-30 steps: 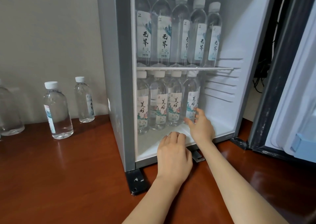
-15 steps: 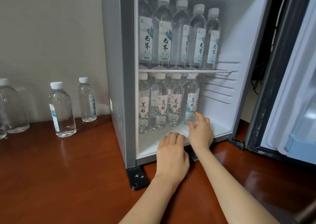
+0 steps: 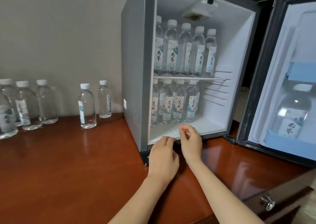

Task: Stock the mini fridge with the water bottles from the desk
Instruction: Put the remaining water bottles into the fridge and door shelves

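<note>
Right hand draws back from the mini fridge beside left hand, both loosely curled and empty, ready for table water bottles.

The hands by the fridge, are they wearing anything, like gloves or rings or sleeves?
No gloves: the left hand and the right hand are both bare. No ring, bracelet or watch shows on the sides the camera sees. The left forearm and the right forearm are bare too, with no sleeve in view down to the picture's edge.
</note>
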`<state>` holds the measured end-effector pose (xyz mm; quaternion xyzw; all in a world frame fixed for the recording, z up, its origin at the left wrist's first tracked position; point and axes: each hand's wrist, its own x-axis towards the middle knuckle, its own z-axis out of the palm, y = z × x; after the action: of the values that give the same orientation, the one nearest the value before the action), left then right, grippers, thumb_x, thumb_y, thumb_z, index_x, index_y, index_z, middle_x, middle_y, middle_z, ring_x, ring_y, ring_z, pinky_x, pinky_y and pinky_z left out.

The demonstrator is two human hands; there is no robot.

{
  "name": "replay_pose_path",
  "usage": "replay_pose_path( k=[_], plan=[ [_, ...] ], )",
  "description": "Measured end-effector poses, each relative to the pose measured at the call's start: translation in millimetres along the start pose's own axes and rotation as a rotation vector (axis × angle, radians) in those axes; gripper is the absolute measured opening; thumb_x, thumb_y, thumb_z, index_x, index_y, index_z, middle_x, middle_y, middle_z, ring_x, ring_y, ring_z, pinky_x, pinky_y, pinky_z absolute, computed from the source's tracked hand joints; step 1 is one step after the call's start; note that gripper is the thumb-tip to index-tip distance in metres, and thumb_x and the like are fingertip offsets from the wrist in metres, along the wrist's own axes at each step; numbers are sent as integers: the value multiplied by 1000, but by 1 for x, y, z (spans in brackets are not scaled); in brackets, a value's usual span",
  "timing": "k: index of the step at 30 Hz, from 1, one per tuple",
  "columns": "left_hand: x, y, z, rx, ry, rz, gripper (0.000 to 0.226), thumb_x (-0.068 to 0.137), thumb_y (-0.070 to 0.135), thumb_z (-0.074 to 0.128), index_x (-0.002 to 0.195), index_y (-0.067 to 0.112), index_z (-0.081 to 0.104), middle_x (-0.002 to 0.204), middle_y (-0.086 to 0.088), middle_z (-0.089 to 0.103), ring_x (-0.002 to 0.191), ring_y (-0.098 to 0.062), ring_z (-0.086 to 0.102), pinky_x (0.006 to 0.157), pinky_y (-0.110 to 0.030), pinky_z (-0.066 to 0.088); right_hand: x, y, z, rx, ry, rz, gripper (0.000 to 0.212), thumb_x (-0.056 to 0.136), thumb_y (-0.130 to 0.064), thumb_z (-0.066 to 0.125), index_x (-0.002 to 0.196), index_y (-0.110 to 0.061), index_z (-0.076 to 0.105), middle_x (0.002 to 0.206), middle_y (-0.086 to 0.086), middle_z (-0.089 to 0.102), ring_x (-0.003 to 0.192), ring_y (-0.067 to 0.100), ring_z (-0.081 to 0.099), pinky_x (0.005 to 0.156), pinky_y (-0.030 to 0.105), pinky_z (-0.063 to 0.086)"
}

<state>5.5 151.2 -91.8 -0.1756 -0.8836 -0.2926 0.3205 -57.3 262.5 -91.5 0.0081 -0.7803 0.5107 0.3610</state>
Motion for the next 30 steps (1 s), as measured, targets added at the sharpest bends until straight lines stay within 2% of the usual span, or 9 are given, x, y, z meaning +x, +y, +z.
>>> replay_pose_path(
  k=[5,11,15,18,24,30],
  plan=[
    [-23,-14,-34,17,39,-69,38,80,8,51,116,17,61,107,1,61,92,-22,60,80,-28,44,-35,-29,8,5,-99,-49,18,90,-20,62,82,-36,60,85,-11,69,80,9,64,75,37,53],
    [-48,-33,-70,24,99,-213,39,83,10,52,120,20,58,115,2,58,104,-20,57,85,-33,47,-74,-64,17,-5,-202,-73,8,90,-26,63,84,-30,65,78,-13,69,76,7,63,70,29,49],
    [-62,-46,-95,-125,208,-448,32,87,10,52,116,21,60,112,4,63,103,-16,60,84,-27,44,-95,-83,24,40,-263,-72,12,92,-27,61,82,-32,66,73,-14,68,70,6,62,66,29,49],
    [-69,-58,-115,-237,243,-616,30,88,9,51,115,17,62,107,2,66,103,-17,60,82,-24,39,-108,-95,34,76,-301,-51,14,92,-28,60,80,-33,66,70,-15,68,71,4,63,71,31,52],
    [-86,-84,-157,-233,297,-697,30,88,8,51,113,18,63,100,5,65,100,-16,60,83,-24,40,-131,-123,75,154,-405,-55,16,91,-27,60,79,-34,67,69,-18,68,73,6,65,75,39,55],
    [-100,-115,-194,-209,376,-763,30,89,8,49,114,20,62,102,6,67,93,-10,58,77,-19,36,-159,-159,122,167,-522,-151,17,91,-21,60,80,-31,68,66,-16,67,70,2,64,70,29,52]
  ],
)
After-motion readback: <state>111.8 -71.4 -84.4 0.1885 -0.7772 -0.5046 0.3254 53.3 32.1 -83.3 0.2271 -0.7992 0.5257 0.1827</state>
